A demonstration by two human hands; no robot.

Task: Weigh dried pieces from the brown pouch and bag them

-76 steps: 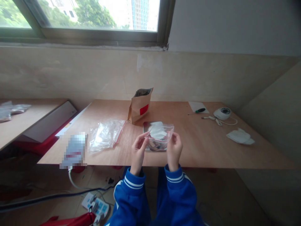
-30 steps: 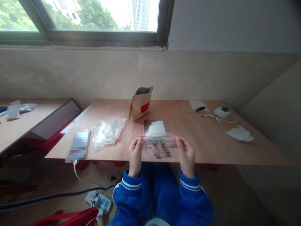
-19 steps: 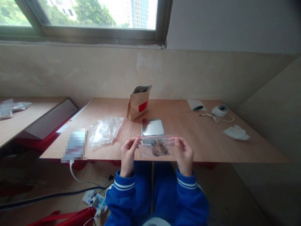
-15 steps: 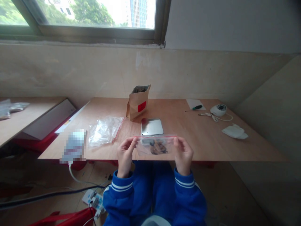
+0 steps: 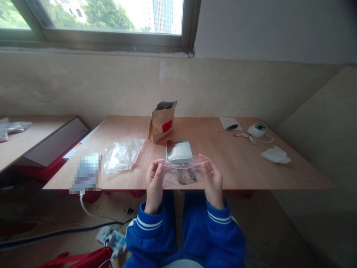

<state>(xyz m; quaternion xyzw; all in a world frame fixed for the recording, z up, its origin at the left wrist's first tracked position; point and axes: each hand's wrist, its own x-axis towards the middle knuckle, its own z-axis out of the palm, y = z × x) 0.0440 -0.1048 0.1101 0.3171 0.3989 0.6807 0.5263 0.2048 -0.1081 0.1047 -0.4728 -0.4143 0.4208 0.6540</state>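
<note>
Daylight from the window (image 5: 106, 18) on the far wall falls over a wooden table (image 5: 237, 163) set against a pale tiled wall. Both of my hands are up over the near edge of the table, holding a small clear zip bag (image 5: 182, 172) with a red seal strip between them. My left hand (image 5: 154, 180) has its fingers closed on the bag's left top corner, and my right hand (image 5: 212, 178) pinches the right top corner the same way, so the red strip runs across from one hand to the other, sagging a little in the middle. Some brown pieces sit in the bottom of the bag; I cannot tell what they are. Just beyond the bag, flat on the table, lies a small silver scale (image 5: 179, 150). Farther off stands an open brown paper pouch (image 5: 162, 121) with a red label, upright and leaning a bit. To the left of the scale lies a loose heap of empty clear zip bags (image 5: 122, 155). Far right on the table are a green-handled screwdriver (image 5: 231, 127) on a sheet of white paper, a round white device (image 5: 257, 130) with its cord, and a crumpled white tissue (image 5: 275, 155).
</note>
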